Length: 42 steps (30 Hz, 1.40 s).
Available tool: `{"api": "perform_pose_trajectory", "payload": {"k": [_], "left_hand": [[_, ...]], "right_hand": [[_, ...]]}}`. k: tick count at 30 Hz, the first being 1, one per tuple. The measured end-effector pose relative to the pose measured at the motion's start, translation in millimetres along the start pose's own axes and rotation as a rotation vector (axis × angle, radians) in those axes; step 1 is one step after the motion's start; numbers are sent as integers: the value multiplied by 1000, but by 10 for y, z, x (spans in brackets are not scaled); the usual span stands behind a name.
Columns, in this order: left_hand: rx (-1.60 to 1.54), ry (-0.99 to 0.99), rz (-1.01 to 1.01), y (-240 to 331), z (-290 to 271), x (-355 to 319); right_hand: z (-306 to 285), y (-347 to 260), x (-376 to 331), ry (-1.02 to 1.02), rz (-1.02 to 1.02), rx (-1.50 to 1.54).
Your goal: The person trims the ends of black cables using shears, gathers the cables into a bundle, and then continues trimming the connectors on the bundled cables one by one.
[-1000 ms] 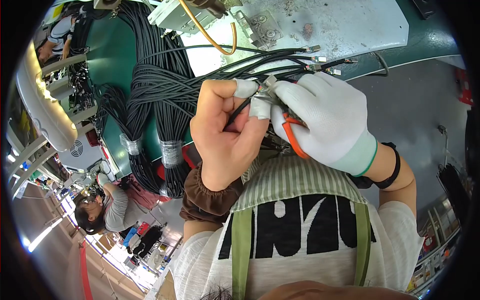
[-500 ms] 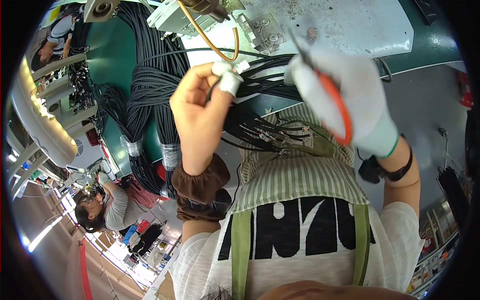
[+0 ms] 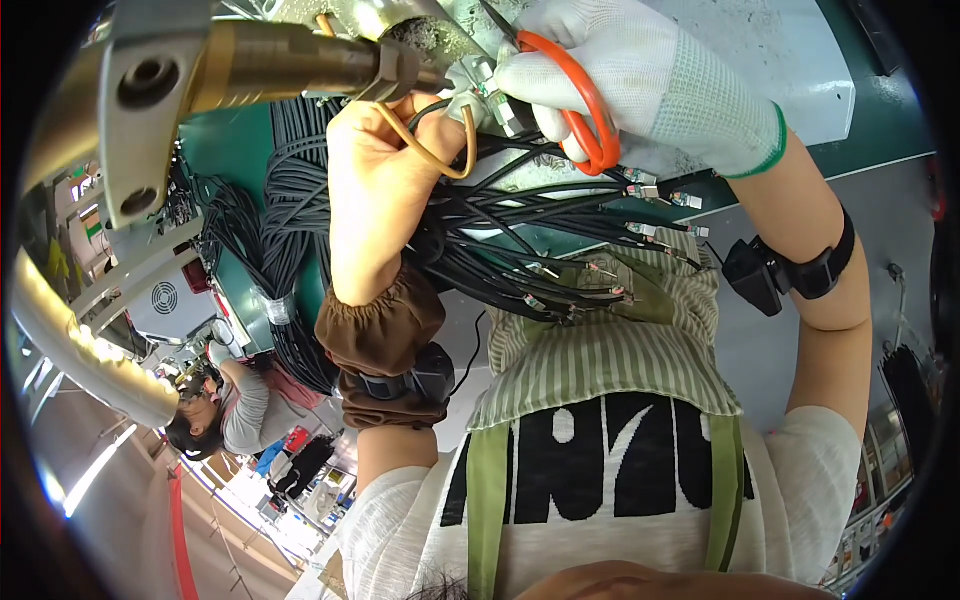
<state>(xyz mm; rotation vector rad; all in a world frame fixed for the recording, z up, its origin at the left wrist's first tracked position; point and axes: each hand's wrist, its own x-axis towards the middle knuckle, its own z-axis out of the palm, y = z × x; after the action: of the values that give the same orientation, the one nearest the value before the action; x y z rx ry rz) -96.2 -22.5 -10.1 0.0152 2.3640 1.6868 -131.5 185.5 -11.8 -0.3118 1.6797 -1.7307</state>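
Far over at ten o'clock, a metal bracket [image 3: 150, 110] is crowding the near view and carrying a brass-coloured rod [image 3: 270, 65], whose tip is pointing toward the work; behind it black cable coils [image 3: 295, 185] are filling much of the desk. At eleven the bare left hand [image 3: 385, 180] is pinching a metal-ended plug [image 3: 497, 100] between cot-covered fingertips, and a copper-coloured hook [image 3: 440, 168] is hanging across its thumb, whether touching or not I can't tell. The plug itself is sitting at twelve o'clock, where both hands are meeting. At one the gloved right hand [image 3: 625, 80] is gripping orange-handled snips [image 3: 587, 85], blade pointing toward eleven, while its fingertips are reaching the plug. To my eye, the person is steadying and working that plug end; the next move is probably calling for a firm left pinch and the blade being kept off the cable. Toward two o'clock, loose cable ends [image 3: 640, 190] are fanning over the rim of the desk [image 3: 880, 130] toward the striped apron [image 3: 600, 365], so low sweeps are risking a snag. The barer metal plate [image 3: 795, 75], also around two, is giving the right hand the freer room.
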Motion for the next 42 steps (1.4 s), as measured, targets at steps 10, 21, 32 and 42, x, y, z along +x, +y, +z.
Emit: {"api": "perform_pose_trajectory", "payload": {"k": [10, 21, 32, 42], "left_hand": [[122, 127, 77, -1, 95, -56], [-89, 182, 90, -115, 161, -167], [36, 98, 31, -27, 101, -135], [267, 153, 186, -142, 108, -118]], "right_hand": [[23, 153, 23, -18, -265, -102], [-17, 425, 102, 94, -620, -307], [23, 298, 55, 62, -367, -104], [90, 204, -40, 133, -110, 10]]}}
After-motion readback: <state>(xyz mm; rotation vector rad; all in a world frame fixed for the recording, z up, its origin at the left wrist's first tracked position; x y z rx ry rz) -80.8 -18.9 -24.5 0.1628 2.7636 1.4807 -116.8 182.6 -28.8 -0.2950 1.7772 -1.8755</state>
